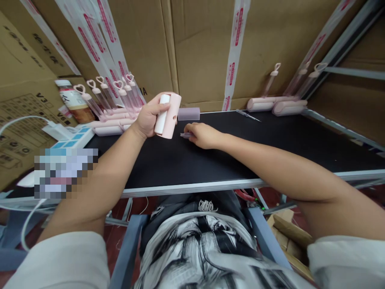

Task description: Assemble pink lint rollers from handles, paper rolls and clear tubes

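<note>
My left hand (148, 118) is wrapped round a pink and white rounded case (171, 116), raised above the black tabletop, with a small round hole in its pink side. Close to the tabletop, just right of the case, the fingers of my right hand (200, 134) are closed on a small translucent purplish piece (185, 135). Its far end is hidden by my fingers. Behind both hands lies a translucent purple rectangular box (189, 113).
Several pink devices with clear tubes and heart-shaped loops (100, 98) stand at the back left, beside a bottle (75, 102) and power strip (76, 136). More such devices (290, 107) are back right, near a thin screwdriver-like tool (249, 115). Cardboard (198, 52) rises behind.
</note>
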### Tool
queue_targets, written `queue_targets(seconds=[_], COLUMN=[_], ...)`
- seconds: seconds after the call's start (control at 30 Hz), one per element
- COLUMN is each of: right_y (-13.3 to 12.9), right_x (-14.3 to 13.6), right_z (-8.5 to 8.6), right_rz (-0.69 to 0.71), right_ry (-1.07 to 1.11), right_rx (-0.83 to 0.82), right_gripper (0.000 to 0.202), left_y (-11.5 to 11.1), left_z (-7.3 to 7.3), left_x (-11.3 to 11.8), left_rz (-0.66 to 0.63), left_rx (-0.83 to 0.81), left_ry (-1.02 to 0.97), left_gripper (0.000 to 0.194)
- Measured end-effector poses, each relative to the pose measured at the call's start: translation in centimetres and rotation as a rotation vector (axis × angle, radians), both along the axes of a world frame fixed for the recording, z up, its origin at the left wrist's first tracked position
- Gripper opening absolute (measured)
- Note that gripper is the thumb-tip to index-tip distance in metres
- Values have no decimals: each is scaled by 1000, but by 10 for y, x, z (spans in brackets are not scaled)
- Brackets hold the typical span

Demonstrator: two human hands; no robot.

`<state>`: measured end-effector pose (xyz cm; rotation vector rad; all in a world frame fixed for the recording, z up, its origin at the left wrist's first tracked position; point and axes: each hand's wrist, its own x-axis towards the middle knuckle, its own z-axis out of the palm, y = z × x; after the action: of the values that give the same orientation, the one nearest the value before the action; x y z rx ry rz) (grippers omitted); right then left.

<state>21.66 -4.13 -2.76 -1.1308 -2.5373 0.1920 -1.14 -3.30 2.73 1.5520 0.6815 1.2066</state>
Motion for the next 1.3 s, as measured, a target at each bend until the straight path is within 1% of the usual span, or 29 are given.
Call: queue_targets(seconds=[0.13,0.23,0.37,0.5,0.63,0.73,0.87,0.97,1.03,1.17,1.23,1.3], right_y=[14,18,14,9,8,6,0,-5,-9,-14,-17,-19], right_x=[13,17,14,10,8,8,7,5,3,-1,-3,-6], right_z=[1,1,1,2,3,4,7,11,13,15,14,13], right_rz=[145,260,381,419,416,404,360,308,284,203,160,124], right_ry=[109,211,341,455,503,503,506,489,475,476,487,520], right_rx=[27,67,55,-40,-109,-166,-232,-287,-277,-230,-236,-277], right_gripper=[36,42,42,46,54,55,46,34,28,26,25,22], left_y=[14,20,21,18,14,12,10,8,5,0,-1,-1], left_z=[-8,-13,-17,-18,-18,-18,-19,-19,-19,-20,-21,-21], left_x=[-10,-13,-9,-4,-1,2,4,6,9,13,14,14], left_rz=[116,173,172,139,90,57,39,44,70,123,130,140], left_rx=[-14,-16,15,45,59,69,96,145,168,179,198,221], left_ry=[44,77,110,113,131,134,156,235,282,310,326,354], left_gripper=[55,54,56,58,59,59,60,63,64,63,63,62])
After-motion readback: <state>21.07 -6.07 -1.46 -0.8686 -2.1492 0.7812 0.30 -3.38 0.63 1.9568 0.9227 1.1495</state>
